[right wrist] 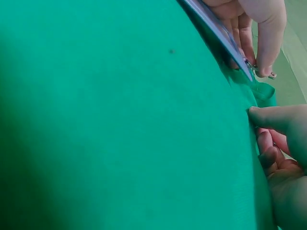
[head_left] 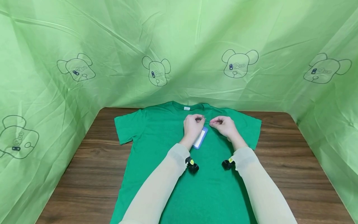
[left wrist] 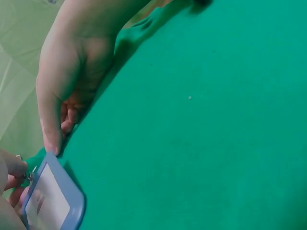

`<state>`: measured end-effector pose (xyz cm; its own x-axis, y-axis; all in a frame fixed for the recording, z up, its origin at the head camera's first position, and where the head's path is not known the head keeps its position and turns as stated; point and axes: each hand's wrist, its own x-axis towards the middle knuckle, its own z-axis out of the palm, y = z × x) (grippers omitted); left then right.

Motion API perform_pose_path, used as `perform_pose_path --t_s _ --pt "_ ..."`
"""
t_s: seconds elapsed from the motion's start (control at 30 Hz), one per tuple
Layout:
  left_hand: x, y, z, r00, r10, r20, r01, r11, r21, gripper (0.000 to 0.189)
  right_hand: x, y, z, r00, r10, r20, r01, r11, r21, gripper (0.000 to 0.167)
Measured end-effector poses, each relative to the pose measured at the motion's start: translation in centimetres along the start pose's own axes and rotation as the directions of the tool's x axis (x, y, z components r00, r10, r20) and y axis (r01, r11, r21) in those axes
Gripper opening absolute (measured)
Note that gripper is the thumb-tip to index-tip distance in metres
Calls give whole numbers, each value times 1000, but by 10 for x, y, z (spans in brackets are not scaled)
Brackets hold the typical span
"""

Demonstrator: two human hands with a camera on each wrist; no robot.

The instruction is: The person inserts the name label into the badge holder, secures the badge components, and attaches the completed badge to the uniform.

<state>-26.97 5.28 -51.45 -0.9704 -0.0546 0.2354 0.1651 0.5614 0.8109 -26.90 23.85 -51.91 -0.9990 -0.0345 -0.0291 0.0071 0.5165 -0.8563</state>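
Observation:
A green T-shirt [head_left: 167,130] lies spread out, its collar at the far side. Over its chest, my left hand [head_left: 193,127] pinches the small metal clasp [right wrist: 255,67] at the top of a blue-rimmed badge holder [head_left: 204,132]. The holder hangs below those fingers with a white insert, partly behind the hand in the head view. Just to the right, my right hand [head_left: 224,125] pinches a bit of the shirt cloth between thumb and fingers. In the right wrist view that cloth is lifted beside the clasp. Whether the clasp's pin touches the cloth I cannot tell.
Beneath the shirt is a dark brown wooden table [head_left: 92,168], showing on both sides. A light green curtain [head_left: 190,37] printed with bear heads surrounds its back and sides. A white label [head_left: 186,108] marks the collar. Each wrist carries a small black camera [head_left: 193,168].

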Motion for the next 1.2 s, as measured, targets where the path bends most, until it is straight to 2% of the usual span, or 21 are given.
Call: perform_pose_path --t_s 0.43,0.67,0.87,1.2 --pt "-2 -5 7 999 17 39 -18 999 31 13 3 0 2 1000 17 12 -17 1000 -7 18" --pt "-2 -11 8 998 25 62 -24 1000 -16 16 3 -1 0 1000 18 15 -18 1000 -12 18" --pt "-2 -15 9 995 55 80 -54 998 -22 17 5 -3 -2 999 22 31 -21 999 -33 19" --pt "-2 -15 11 994 68 88 -66 997 -29 15 10 -4 -2 999 29 28 -26 997 -73 19"
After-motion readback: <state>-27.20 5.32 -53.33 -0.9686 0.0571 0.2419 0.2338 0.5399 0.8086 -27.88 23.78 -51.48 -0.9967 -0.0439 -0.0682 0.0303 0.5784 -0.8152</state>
